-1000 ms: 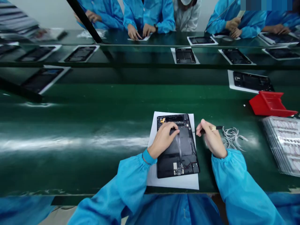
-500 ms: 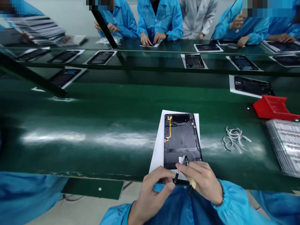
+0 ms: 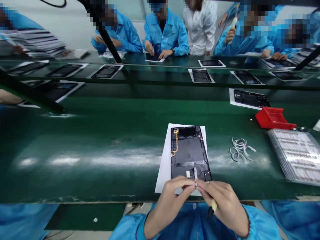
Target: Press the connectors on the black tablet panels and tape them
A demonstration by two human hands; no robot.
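Note:
A black tablet housing (image 3: 188, 150) lies on a white sheet (image 3: 163, 166), with an orange flex cable (image 3: 177, 141) along its left side. A small circuit board with a pale ribbon (image 3: 195, 173) sits at the housing's near end. Over that end, my left hand (image 3: 175, 196) pinches a tiny dark-and-white piece, too small to name. My right hand (image 3: 222, 203) meets it fingertip to fingertip. Tucked in its curled fingers is a slim tool (image 3: 213, 205) with a cream and black end; the rest of the tool is hidden.
Curled white strips (image 3: 241, 149) lie right of the sheet. Farther right are stacked clear trays (image 3: 295, 156) of small parts and a red bin (image 3: 273, 117). More tablet housings rest on the raised shelf (image 3: 155, 83), supported by a dark post (image 3: 30, 95). Co-workers in blue (image 3: 166, 36) sit opposite.
My hands have come together, fingertips now meeting at the tiny piece. The ribbon stands more upright. The view has shifted, and a co-worker's arm has appeared at the far left.

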